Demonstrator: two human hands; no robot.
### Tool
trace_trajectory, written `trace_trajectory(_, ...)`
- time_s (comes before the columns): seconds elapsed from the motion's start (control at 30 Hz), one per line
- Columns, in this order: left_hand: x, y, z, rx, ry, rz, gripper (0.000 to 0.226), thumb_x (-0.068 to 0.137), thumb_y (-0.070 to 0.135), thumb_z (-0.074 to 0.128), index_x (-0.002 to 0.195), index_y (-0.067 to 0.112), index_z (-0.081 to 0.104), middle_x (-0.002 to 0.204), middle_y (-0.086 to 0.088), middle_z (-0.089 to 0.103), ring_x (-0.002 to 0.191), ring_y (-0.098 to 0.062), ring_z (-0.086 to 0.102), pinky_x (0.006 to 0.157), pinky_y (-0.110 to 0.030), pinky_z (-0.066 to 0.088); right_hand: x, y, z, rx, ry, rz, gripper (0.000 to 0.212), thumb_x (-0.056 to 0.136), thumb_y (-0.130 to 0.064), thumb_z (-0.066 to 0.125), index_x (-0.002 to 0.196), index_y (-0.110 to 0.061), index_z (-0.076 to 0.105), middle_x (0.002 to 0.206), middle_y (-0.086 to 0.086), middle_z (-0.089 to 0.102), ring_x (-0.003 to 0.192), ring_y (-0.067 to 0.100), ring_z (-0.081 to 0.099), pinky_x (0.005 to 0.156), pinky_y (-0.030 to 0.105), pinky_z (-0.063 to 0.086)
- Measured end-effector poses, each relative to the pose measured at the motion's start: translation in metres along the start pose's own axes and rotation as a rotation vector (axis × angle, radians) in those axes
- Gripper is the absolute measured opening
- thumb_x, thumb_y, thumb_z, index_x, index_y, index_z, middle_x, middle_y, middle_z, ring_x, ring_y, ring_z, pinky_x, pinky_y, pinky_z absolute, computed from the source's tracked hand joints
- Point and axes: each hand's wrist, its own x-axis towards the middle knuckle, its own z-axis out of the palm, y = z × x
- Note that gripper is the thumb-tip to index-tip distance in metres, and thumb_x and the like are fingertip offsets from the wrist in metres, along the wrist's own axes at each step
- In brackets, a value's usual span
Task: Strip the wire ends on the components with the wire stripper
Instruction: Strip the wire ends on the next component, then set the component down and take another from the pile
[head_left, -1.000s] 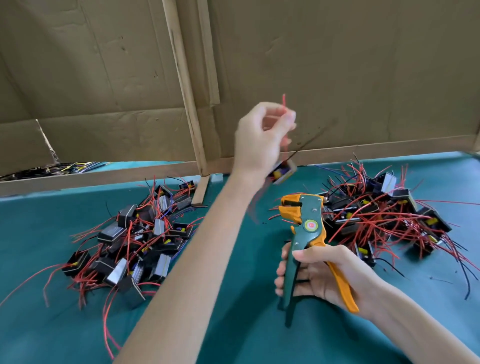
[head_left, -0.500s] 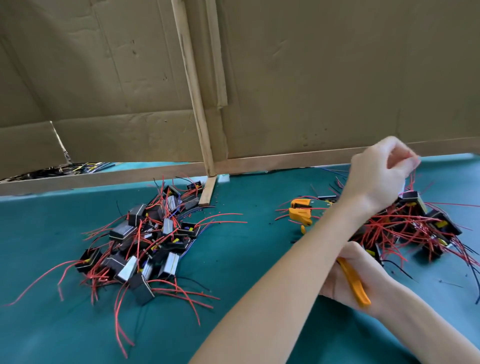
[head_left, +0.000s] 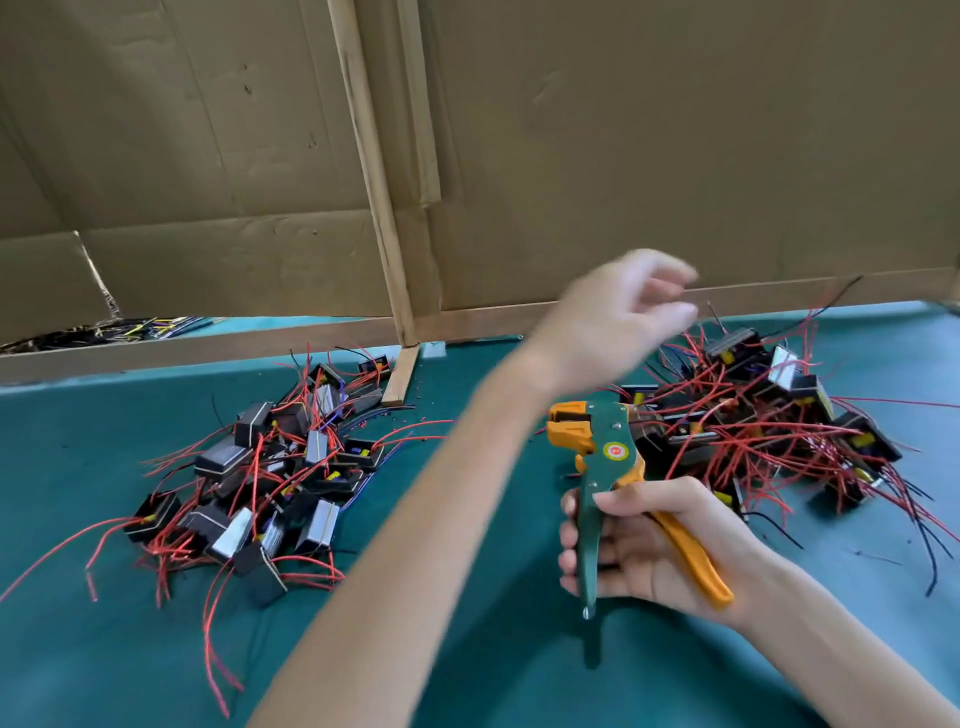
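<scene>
— What lay before us, from the head camera?

— A bench (head_left: 104, 649) covered in teal cloth. It was backed by a cardboard wall (head_left: 675, 156), with a wooden rail (head_left: 208, 348) along the wall's foot. Behind the rail, far left, we saw a heap of loose wires (head_left: 104, 330).

— And the parts we were to strip?

— They lay in two heaps, well apart. The left pile of components (head_left: 270, 467) was made of black blocks with red leads spilling onto the cloth. The right pile of components (head_left: 753, 426) looked much the same, with a few black leads among the red.

— Where was the wire stripper (head_left: 608, 457)?

— Between the piles, just beside the right one, held upright off the cloth. Our right hand (head_left: 649, 545) gripped it. The fingers (head_left: 569, 540) were curled round the green handle, and the orange handle ran back across the palm toward the wrist. The orange head pointed left, and the handles stood spread.

— And our left hand (head_left: 618, 322)?

— Its arm crossed the bench from lower left. The hand hovered above the stripper's head, at the near edge of the right pile. It was blurred, but the fingers looked loose and spread, and we could make out nothing in them.
</scene>
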Motion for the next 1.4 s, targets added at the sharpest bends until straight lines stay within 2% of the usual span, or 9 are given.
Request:
trace_trajectory(0.13,-0.054,-0.055,-0.089,0.290,-0.082,-0.343,0.015,0.094,0.008,0.054,0.105,0.010,0.064,0.090,-0.002,0.065,0.081,-0.015,0.055,0.071,-0.022,0.044,0.001,-0.005,0.001,0.077,-0.044,-0.057,0.025,0.064,-0.007,0.070,0.086,0.004,0.069,0.085,0.026,0.063,0.076,0.040,0.067,0.074,0.049,0.057)
trace_trajectory(0.3,-0.087,-0.124,-0.122,0.552,-0.180,-0.753,0.026,0.088,0.001,0.059,0.109,0.014,0.066,0.112,-0.004,0.067,0.100,-0.020,0.062,0.093,-0.033,0.048,0.003,-0.005,0.001,0.080,-0.031,-0.070,0.029,0.061,-0.006,0.074,0.088,0.003,0.068,0.085,0.026,0.063,0.076,0.040,0.066,0.074,0.049,0.057)
trace_trajectory(0.37,-0.089,-0.141,-0.117,0.667,-0.243,-0.812,0.027,0.083,0.005,0.067,0.109,0.013,0.069,0.108,-0.003,0.068,0.098,-0.020,0.061,0.087,-0.029,0.049,0.003,-0.005,-0.001,0.082,-0.020,-0.075,0.029,0.061,-0.006,0.073,0.088,0.004,0.068,0.086,0.026,0.063,0.077,0.040,0.066,0.074,0.049,0.057)
trace_trajectory(0.57,-0.087,-0.148,-0.106,0.551,-0.113,-0.647,0.005,0.082,0.018,0.073,0.077,0.018,0.073,0.078,0.005,0.069,0.073,-0.008,0.060,0.062,-0.021,0.042,0.004,-0.006,-0.006,0.106,-0.005,-0.105,0.039,0.053,-0.006,0.084,0.088,0.003,0.069,0.086,0.026,0.063,0.078,0.040,0.067,0.074,0.049,0.056)
trace_trajectory(0.73,-0.076,-0.125,-0.092,0.160,0.118,-0.341,0.008,0.084,0.016,0.072,0.076,0.018,0.073,0.070,0.004,0.069,0.064,-0.005,0.058,0.071,-0.025,0.047,0.005,-0.006,-0.007,0.104,-0.011,-0.167,0.040,0.052,-0.009,0.086,0.088,0.001,0.069,0.086,0.025,0.063,0.079,0.040,0.067,0.075,0.048,0.056)
trace_trajectory(0.83,-0.073,-0.114,-0.082,0.038,-0.027,-0.281,0.010,0.083,0.002,0.071,0.084,0.011,0.075,0.085,-0.011,0.074,0.075,-0.012,0.066,0.079,-0.024,0.052,0.005,-0.007,-0.010,0.115,-0.002,-0.191,0.036,0.055,-0.009,0.083,0.088,0.001,0.070,0.086,0.025,0.064,0.080,0.039,0.067,0.075,0.049,0.056)
trace_trajectory(1.1,-0.078,-0.104,-0.081,0.119,-0.475,-0.511,0.058,0.073,-0.028,0.031,0.092,0.006,0.074,0.101,-0.013,0.073,0.100,-0.017,0.069,0.092,-0.025,0.053,0.004,-0.007,-0.010,0.121,0.016,-0.201,0.028,0.060,-0.007,0.075,0.087,0.001,0.070,0.085,0.025,0.064,0.079,0.040,0.067,0.075,0.049,0.057)
trace_trajectory(1.3,-0.067,-0.110,-0.074,0.165,-0.151,-0.723,0.029,0.090,-0.006,0.032,0.084,0.003,0.059,0.077,-0.010,0.064,0.064,-0.018,0.061,0.058,-0.020,0.051,0.004,-0.007,-0.008,0.104,0.022,-0.198,0.018,0.070,-0.007,0.065,0.086,0.000,0.070,0.086,0.024,0.064,0.079,0.039,0.067,0.075,0.049,0.057)
trace_trajectory(1.4,-0.062,-0.130,-0.051,0.284,-0.027,-0.800,0.035,0.098,0.024,0.043,0.091,-0.005,0.062,0.080,-0.015,0.066,0.061,-0.024,0.056,0.065,-0.028,0.054,0.004,-0.006,-0.008,0.095,0.030,-0.197,0.018,0.072,-0.007,0.062,0.086,0.000,0.070,0.087,0.024,0.064,0.079,0.039,0.067,0.075,0.049,0.057)
